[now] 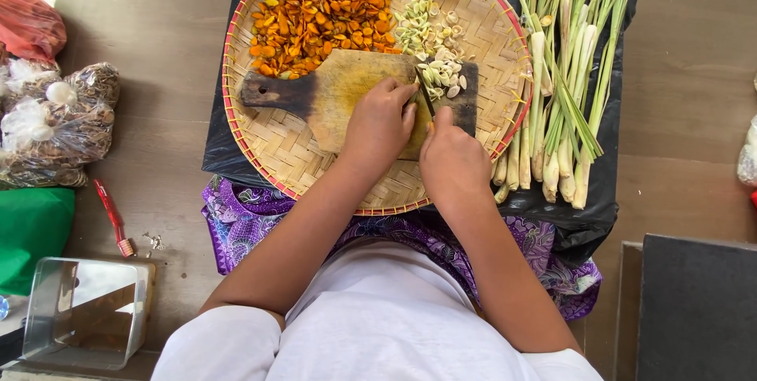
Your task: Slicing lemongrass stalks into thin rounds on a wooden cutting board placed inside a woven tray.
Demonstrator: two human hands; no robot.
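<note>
A wooden cutting board (331, 97), stained yellow and dark at its handle end, lies across a round woven bamboo tray (272, 144) with a red rim. On the board's far right part sits a small heap of pale sliced lemongrass pieces (443, 77). A knife (425, 97) with a dark blade stands on the board just beside that heap, its edge pointing away from the person. The right hand (453, 162) is clenched around the knife's handle, with the thumb lying up along it. The left hand (381, 125) rests on the board just left of the blade, fingers curled down and pressing on something too hidden to make out; whether it grips anything cannot be told.

Beyond the board, on the tray's far side, lies a wide pile of orange sliced turmeric (323, 10), and to the right of it more pale slices (418, 26) are scattered. The tray sits on a black plastic sheet (229, 152). Right of the board, off the tray, a bundle of whole lemongrass stalks (564, 81) lies on the same sheet, white ends toward the person. Near the board's close edge is purple patterned cloth (244, 219) over the person's lap. Far to the left of the board are clear bags of dried goods (59, 125), a red-handled tool (113, 217), a green cloth (31, 227) and a metal box (87, 310).
</note>
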